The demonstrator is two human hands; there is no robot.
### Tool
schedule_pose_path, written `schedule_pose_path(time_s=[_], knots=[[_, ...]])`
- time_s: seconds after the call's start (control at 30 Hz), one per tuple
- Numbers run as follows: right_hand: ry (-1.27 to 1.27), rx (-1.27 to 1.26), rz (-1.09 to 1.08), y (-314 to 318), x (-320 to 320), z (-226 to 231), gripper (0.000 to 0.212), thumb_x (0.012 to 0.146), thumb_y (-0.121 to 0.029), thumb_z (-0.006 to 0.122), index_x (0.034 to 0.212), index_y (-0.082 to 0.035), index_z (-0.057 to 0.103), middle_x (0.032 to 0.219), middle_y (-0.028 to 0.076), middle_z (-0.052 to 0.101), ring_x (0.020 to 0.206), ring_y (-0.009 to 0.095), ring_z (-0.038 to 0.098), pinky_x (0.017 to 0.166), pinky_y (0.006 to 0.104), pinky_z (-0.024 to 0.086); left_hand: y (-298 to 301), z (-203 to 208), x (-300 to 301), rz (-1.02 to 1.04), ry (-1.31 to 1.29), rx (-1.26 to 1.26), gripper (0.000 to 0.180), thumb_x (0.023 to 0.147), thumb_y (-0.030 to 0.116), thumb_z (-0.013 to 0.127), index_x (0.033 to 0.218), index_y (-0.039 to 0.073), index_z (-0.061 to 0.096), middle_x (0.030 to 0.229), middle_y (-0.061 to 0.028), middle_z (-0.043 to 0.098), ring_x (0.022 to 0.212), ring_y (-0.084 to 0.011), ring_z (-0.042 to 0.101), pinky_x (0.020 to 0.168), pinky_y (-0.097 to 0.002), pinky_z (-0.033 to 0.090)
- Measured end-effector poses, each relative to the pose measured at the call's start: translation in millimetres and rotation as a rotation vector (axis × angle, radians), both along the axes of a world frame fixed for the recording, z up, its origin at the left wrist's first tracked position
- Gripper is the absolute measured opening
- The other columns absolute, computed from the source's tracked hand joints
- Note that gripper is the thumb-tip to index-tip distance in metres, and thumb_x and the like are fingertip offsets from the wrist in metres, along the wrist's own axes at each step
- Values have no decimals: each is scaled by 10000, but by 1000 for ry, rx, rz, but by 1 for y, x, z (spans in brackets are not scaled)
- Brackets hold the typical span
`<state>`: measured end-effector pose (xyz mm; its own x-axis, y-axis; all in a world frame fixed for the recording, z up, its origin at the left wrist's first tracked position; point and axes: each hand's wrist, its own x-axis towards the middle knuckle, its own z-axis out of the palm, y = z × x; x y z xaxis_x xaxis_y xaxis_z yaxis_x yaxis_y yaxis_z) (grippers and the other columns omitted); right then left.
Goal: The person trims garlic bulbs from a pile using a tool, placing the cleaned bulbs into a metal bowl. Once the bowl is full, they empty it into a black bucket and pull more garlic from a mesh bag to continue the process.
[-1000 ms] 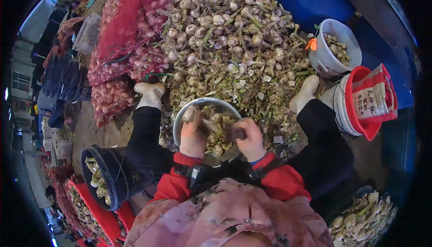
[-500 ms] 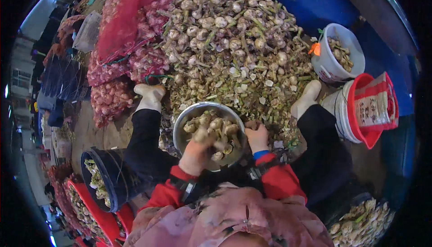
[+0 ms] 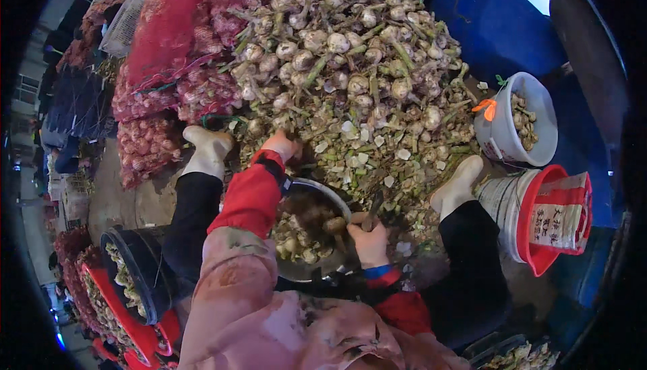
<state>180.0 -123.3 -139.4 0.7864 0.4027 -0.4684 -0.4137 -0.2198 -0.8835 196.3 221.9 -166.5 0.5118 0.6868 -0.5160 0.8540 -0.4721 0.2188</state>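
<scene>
Lying pale, long-stemmed: garlic (image 3: pixel 357 60); left grip (image 3: pixel 283 146) unclear; right grip (image 3: pixel 371 242) holding dark tool (image 3: pixel 375 207).

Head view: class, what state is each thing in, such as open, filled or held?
Left hand: at the garlic pile, grip unclear
Right hand: closed around dark tool
Bowl: open, partly filled
White bucket: open, partly filled
Black bucket: open, garlic inside
Net bags: filled
Red basin: sack laid on it

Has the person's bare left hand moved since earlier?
Yes: the bare left hand moved forward, from over the round silver metal bowl to the near left edge of the whitish garlic heap.
</scene>
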Motion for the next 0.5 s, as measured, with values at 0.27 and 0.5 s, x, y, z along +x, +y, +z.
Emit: schedule_pose_path(time_s=[0.27,0.5], knots=[[115,68,42,-8,18,12,247,843,1,642,1088,-14,617,906,18,644,762,107,606,628,248,488,-61,94,-29,340,-684,-772,548,808,5,631,1319,-31,435,1191,-117,604,909,-204,648,761,-325,539],[-213,478,265,5,2,75,346,850,-93,709,1176,-47,604,1064,37,655,930,131,604,830,295,493,-176,151,-113,35,-710,-1151,796,674,-31,710,1392,42,375,1307,-79,514,1218,-200,479,1029,-335,387]])
